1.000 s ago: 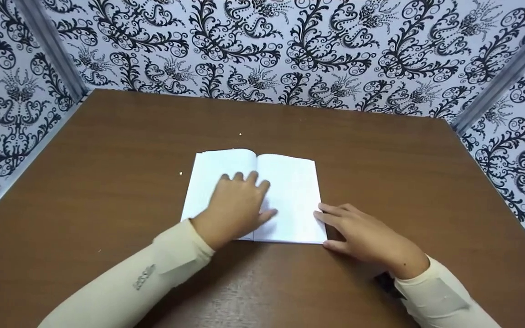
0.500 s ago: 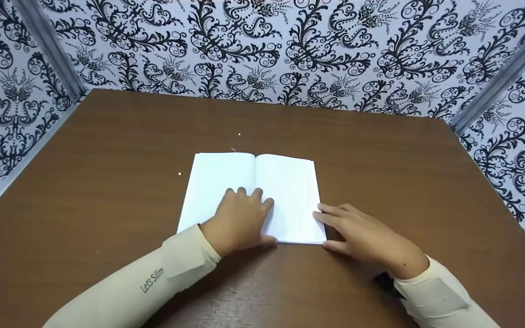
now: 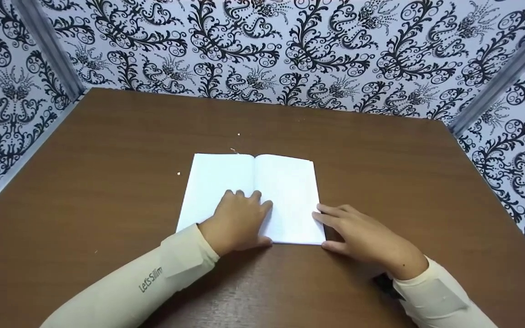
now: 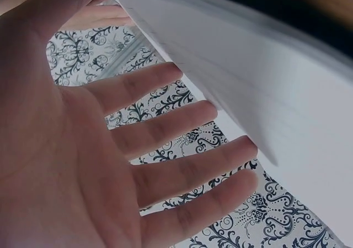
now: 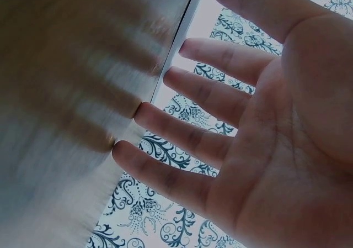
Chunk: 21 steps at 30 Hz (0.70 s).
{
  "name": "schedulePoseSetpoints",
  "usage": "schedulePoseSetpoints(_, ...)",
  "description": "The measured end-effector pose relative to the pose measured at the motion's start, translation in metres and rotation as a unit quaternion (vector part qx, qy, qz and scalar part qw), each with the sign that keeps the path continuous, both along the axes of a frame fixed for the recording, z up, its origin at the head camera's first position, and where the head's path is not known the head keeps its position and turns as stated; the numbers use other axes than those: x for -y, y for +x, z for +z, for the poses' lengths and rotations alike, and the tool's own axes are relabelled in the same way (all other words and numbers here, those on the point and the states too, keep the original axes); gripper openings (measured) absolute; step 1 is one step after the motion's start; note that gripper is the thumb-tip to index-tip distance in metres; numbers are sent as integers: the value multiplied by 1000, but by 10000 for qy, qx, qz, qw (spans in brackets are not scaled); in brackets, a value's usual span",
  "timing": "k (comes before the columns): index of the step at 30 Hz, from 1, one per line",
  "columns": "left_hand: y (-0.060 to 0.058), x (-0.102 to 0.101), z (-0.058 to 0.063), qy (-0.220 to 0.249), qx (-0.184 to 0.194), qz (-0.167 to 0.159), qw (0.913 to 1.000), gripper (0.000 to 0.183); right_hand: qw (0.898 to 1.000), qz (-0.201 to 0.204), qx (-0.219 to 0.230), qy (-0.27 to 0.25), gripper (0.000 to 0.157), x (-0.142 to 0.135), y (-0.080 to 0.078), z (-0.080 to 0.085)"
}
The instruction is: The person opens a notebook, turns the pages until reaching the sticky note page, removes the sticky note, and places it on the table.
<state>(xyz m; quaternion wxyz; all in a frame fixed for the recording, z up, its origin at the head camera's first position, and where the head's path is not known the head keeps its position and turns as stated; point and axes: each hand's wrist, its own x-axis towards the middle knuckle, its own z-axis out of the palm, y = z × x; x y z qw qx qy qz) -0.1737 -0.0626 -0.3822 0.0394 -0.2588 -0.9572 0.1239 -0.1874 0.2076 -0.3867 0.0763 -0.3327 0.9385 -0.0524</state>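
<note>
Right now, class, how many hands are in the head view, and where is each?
2. The left hand lies over the near part of the open book, across its centre fold; the right hand is at its right edge. Neither seems hidden.

In the head view, the left grip [image 3: 239,223] hides the lower fold of the open book [image 3: 290,196]; whether the pages bear print cannot be told. The left sleeve [image 3: 126,287] and right sleeve [image 3: 445,296] run off the bottom edge. A dark object [image 3: 388,286], lower right, is mostly covered. Pale specks [image 3: 179,173] left of centre and above are too small to identify.
</note>
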Motion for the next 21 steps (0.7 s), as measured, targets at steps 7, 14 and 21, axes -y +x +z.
schedulePoseSetpoints(7, 0, 0, 1, -40, 68, -6, 10000, 73, 10000, 5, 23, 3, 62, 0, 1, 1)
schedulePoseSetpoints(14, 1, 4, -1, 477, -320, -637, 9963, 50, 10000, 25, 9, -3, 65, 0, 1, 3)
schedulePoseSetpoints(21, 1, 4, -3, 767, -595, -975, 9905, 37, 10000, 20, 8, -30, 70, -2, 2, 4)
